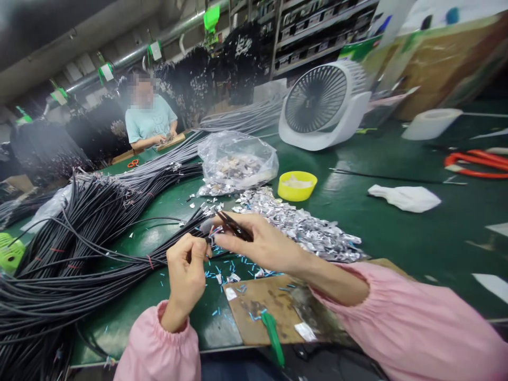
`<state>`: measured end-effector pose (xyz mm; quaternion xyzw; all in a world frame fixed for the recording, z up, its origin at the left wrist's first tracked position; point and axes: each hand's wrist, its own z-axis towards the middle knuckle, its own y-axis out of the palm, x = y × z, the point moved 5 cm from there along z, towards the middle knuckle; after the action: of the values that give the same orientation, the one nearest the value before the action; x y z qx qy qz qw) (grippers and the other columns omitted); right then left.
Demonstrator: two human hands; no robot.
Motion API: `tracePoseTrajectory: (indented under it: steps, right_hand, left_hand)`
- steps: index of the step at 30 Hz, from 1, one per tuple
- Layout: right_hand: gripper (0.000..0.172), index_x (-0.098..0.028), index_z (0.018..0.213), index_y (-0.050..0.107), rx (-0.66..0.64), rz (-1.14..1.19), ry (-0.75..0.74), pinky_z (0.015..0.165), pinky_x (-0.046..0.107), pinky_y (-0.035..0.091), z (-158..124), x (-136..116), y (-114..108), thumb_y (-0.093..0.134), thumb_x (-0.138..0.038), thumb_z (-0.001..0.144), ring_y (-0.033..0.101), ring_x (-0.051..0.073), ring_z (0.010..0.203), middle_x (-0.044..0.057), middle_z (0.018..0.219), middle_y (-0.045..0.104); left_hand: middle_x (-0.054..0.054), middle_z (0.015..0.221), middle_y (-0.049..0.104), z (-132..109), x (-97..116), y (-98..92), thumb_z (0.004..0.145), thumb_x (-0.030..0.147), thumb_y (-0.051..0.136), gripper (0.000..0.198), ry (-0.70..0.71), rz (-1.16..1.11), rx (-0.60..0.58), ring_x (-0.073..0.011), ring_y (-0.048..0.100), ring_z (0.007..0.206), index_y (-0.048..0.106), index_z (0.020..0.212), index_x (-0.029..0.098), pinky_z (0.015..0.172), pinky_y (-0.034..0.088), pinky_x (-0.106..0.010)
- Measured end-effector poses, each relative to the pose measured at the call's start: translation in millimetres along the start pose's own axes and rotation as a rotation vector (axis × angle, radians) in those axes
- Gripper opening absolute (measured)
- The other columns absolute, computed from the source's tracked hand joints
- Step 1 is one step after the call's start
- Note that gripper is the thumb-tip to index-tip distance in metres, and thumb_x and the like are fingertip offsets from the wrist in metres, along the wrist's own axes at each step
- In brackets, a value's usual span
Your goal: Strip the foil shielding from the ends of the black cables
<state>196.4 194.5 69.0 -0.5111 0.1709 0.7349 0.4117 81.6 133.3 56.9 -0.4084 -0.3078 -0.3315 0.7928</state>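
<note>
My left hand (pixel 186 270) is closed, with thumb and forefinger pinching the end of a black cable (pixel 208 239). Thin coloured wires (pixel 215 231) fan out of that cable end. Reaching in from the right, my right hand (pixel 264 238) is closed around a dark two-pronged tool that looks like tweezers (pixel 235 225). Its thumb and fingertips meet at the coloured wires, close to my left fingers. Behind both hands lies a bundle of black cables (pixel 130 264). Blue sleeve scraps (pixel 234 264) and a heap of silver foil scraps (pixel 301 222) surround the work.
A brown board (pixel 254 301) with a green-handled tool (pixel 272 338) lies at the front edge. Farther back are a yellow dish (pixel 297 191), a clear bag of scraps (pixel 238 161) and a white fan (pixel 323 103). Orange-handled scissors (pixel 476 160) lie right. Another person (pixel 151 119) works across.
</note>
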Motion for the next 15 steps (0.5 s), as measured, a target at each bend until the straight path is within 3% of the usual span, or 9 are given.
tracePoseTrajectory:
  steps: [2, 7, 15]
  right_hand:
    - [0.033, -0.015, 0.071, 0.059, 0.004, 0.009, 0.02, 0.044, 0.022, 0.03, -0.5, 0.7, 0.9, 0.058, -0.048, 0.077, 0.035, 0.009, 0.048, -0.004, 0.056, 0.043]
    - [0.017, -0.015, 0.071, 0.061, 0.157, -0.021, -0.034, 0.047, 0.022, 0.035, -2.1, -2.2, -5.2, 0.059, -0.031, 0.077, 0.043, 0.011, 0.053, -0.001, 0.061, 0.052]
    - [0.016, -0.017, 0.065, 0.06, 0.223, -0.224, -0.226, 0.043, 0.022, 0.033, -7.2, -15.9, -7.5, 0.056, -0.021, 0.08, 0.041, 0.01, 0.048, -0.002, 0.055, 0.047]
  left_hand:
    - [0.001, 0.051, 0.047, 0.0, -1.5, -0.2, 0.088, 0.039, 0.04, 0.043, -0.017, -0.028, -0.004, -0.009, 0.04, 0.048, 0.044, 0.052, 0.017, 0.046, 0.029, -0.022]
    - [0.001, 0.052, 0.047, -0.2, -3.8, 0.5, 0.088, 0.038, 0.042, 0.041, -0.053, -0.082, -0.018, -0.0086, 0.04, 0.048, 0.045, 0.053, 0.016, 0.046, 0.029, -0.022]
    - [0.002, 0.05, 0.045, -1.8, -0.1, -1.4, 0.087, 0.028, 0.043, 0.037, -0.049, -0.067, 0.002, -0.0084, 0.04, 0.048, 0.044, 0.051, 0.017, 0.048, 0.029, -0.022]
